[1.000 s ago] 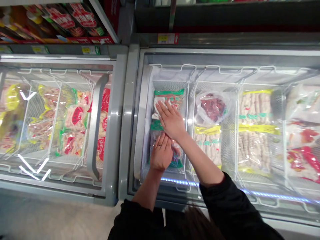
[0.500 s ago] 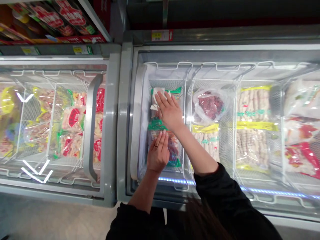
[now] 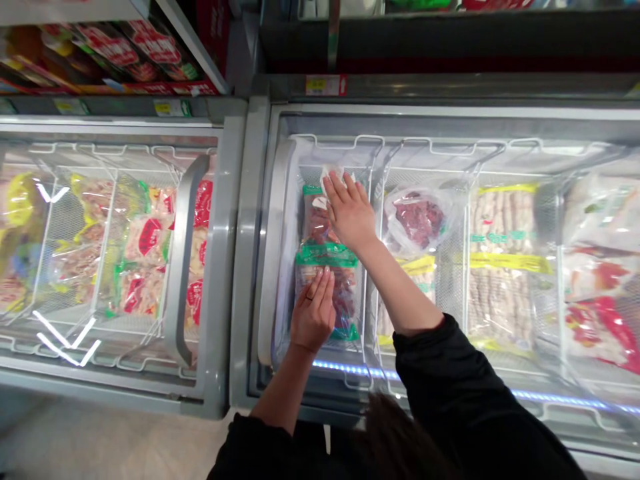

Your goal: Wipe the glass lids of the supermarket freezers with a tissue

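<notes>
Since the frame half a second ago, the right hand and the crumpled white tissue beneath it have slid toward the upper right of the first compartment, baring more of the upper pack on its left side. That hand lies palm down, fingers spread and nearly straight, pressing the tissue flat rather than pinching it; the soft, creased sheet shows past the fingertips. The left hand, a thin dark ring on one finger, stays over the lower pack, its fingers extended close together and holding nothing visible. Whether either hand rests on clear glass or on the plastic itself, I cannot tell. Both packs are glossy, roughly rectangular film with reddish contents and green ends, a wrinkled green band crossing where they meet. White wire dividers, rounded and thin, part this compartment from the next, where a cloudy, puckered bag bulges around dark red lumps. Farther right, ribbed pale rolls lie in parallel rows under yellow-edged film. The smooth grey freezer frame borders everything.
</notes>
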Tool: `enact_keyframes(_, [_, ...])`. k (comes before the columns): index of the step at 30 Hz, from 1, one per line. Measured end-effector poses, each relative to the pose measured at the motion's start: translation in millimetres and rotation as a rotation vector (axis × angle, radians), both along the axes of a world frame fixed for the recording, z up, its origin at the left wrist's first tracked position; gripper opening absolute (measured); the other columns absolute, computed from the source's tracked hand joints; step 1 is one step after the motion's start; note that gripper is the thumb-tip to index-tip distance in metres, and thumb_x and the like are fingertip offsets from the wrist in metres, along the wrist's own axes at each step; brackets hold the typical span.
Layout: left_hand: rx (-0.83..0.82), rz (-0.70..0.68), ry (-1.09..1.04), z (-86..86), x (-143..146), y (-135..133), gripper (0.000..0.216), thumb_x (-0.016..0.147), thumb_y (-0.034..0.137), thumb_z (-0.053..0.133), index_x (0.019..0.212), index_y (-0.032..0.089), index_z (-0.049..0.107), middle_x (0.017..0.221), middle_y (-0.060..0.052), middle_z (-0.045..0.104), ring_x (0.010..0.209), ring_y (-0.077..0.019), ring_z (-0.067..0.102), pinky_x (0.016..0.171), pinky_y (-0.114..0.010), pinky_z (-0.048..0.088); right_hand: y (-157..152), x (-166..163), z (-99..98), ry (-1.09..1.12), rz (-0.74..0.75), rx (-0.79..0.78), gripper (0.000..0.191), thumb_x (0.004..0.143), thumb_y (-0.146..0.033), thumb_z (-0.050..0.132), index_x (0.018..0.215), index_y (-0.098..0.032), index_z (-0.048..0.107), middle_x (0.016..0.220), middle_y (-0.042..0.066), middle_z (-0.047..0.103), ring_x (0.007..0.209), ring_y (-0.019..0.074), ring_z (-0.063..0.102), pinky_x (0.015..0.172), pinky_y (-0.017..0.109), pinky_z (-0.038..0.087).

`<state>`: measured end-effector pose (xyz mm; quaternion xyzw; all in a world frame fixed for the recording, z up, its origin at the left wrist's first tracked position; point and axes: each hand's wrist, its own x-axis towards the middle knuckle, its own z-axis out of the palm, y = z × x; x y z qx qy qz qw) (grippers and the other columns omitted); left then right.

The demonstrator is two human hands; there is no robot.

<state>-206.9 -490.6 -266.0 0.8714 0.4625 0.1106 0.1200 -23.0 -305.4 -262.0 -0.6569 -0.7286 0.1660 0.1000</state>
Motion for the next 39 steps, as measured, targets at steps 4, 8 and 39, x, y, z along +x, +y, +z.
enact_keyframes(4, [-0.034, 0.026, -0.036, 3.0, -2, 1, 0.079, 0.105, 0.01, 0.044, 0.176, 0.01, 0.01, 0.169, -0.015, 0.052, 0.16, -0.0256, 0.046, 0.128, -0.044, 0.048, -47, 16, 8.1, 0.013, 0.106, -0.012, 0.061, 0.11, -0.027, 0.038, 0.171, -0.022, 0.039, 0.178, 0.003, 0.038, 0.167, 0.0275, 0.03, 0.138, 0.054, 0.026])
enact_keyframes(8, [-0.056, 0.001, -0.041, 7.9, -5, 2, 0.079, 0.104, 0.009, 0.044, 0.176, 0.012, 0.011, 0.168, -0.013, 0.054, 0.159, -0.0241, 0.048, 0.126, -0.042, 0.051, -55, 50, 4.1, -0.008, 0.022, -0.024, 0.062, 0.111, -0.03, 0.035, 0.172, -0.02, 0.038, 0.178, 0.005, 0.037, 0.167, 0.0309, 0.031, 0.137, 0.058, 0.028])
enact_keyframes(39, [0.005, -0.009, -0.15, -5.9, 27, 134, 0.064, 0.109, 0.016, 0.041, 0.172, 0.01, 0.03, 0.172, -0.016, 0.048, 0.164, -0.0247, 0.039, 0.132, -0.047, 0.041, -1, 67, 0.8, -0.024, 0.019, 0.0, 0.061, 0.113, -0.031, 0.033, 0.172, -0.019, 0.038, 0.179, 0.008, 0.036, 0.168, 0.0317, 0.029, 0.135, 0.058, 0.031])
